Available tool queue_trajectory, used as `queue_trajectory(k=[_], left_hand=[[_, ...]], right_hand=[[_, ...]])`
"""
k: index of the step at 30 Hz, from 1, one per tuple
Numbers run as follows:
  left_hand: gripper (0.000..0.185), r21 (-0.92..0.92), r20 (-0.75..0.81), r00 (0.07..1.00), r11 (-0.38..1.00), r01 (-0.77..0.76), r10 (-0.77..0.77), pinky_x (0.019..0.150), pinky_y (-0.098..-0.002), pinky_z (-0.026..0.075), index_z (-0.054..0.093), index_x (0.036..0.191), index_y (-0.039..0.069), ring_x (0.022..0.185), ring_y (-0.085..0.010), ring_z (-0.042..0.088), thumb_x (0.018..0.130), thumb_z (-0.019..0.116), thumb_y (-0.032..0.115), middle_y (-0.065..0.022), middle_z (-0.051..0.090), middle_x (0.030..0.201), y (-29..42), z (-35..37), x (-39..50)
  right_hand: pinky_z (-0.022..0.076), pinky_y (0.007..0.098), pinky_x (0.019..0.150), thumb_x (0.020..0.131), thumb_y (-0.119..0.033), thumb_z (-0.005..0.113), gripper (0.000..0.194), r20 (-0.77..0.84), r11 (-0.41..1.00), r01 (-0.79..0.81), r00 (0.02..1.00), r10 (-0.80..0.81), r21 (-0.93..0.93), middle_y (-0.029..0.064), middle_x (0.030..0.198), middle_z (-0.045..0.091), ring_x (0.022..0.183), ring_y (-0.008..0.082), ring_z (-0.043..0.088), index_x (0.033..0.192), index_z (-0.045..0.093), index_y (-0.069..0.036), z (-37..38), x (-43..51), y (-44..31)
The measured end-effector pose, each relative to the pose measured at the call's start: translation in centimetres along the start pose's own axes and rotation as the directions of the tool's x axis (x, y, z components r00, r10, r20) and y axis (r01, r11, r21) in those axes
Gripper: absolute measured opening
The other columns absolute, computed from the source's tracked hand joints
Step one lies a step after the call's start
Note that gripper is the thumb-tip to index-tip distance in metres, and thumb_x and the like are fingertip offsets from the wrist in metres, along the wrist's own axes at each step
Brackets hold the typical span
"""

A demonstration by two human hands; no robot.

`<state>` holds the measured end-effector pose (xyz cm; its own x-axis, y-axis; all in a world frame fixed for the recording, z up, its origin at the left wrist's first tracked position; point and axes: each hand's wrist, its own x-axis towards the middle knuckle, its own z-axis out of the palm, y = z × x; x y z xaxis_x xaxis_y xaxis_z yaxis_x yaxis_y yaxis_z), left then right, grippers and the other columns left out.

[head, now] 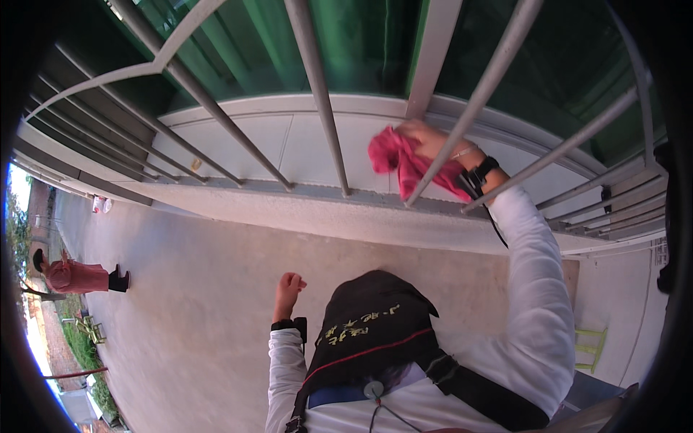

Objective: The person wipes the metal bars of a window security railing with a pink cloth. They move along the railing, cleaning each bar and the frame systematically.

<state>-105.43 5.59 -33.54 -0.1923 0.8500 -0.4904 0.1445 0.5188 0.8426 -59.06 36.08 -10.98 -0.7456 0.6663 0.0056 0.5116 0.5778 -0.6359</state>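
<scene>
My right hand [424, 139] reaches between the metal window bars [319, 92] and grips a crumpled pink cloth [398, 157]. The cloth lies over the pale window sill [314, 146], close to the foot of the white window frame's upright [433, 59]. Green curtains [346, 48] show behind the glass. My left hand [291, 284] hangs low beside my dark apron, its fingers curled with no object visible in them. Both wrists wear black straps with small devices.
Below the bars runs a rough wall ledge [303, 214] above a concrete floor [206, 303]. A person [81, 276] in a reddish top stands far left. A yellow-green chair [590, 346] is at the right, and a white bag [101, 204] lies at the far upper left.
</scene>
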Motion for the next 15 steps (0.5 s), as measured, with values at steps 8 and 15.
queue_trajectory(k=[8, 15], left_hand=[[0.011, 0.076, 0.077, 0.766, 0.762, -0.643, 0.638, 0.073, -0.0275, 0.051, 0.061, 0.104, 0.002, 0.079, -0.0135, 0.066, 0.103, 0.052, 0.007, -0.006, 0.068, 0.085, 16.1, 2.0, 2.8], [0.014, 0.52, -0.084, 0.335, 0.328, -0.789, 0.939, 0.085, -0.0399, 0.048, 0.061, 0.106, -0.001, 0.094, -0.0308, 0.061, 0.094, 0.055, -0.004, -0.0139, 0.065, 0.099, 26.2, -4.5, 4.0]], right_hand=[[0.046, 0.0402, 0.104, 0.092, -0.013, 0.062, 0.037, -0.398, 0.865, -0.502, 0.792, 0.462, 0.005, 0.0205, 0.132, 0.061, 0.123, 0.0397, 0.058, 0.128, 0.061, -0.004, -2.3, -9.6, 3.6], [0.048, 0.042, 0.1, 0.089, -0.018, 0.066, 0.042, -0.562, 0.825, -0.562, 0.662, 0.495, 0.065, 0.0204, 0.126, 0.064, 0.117, 0.0405, 0.06, 0.129, 0.06, -0.005, 4.5, -17.6, -3.6]])
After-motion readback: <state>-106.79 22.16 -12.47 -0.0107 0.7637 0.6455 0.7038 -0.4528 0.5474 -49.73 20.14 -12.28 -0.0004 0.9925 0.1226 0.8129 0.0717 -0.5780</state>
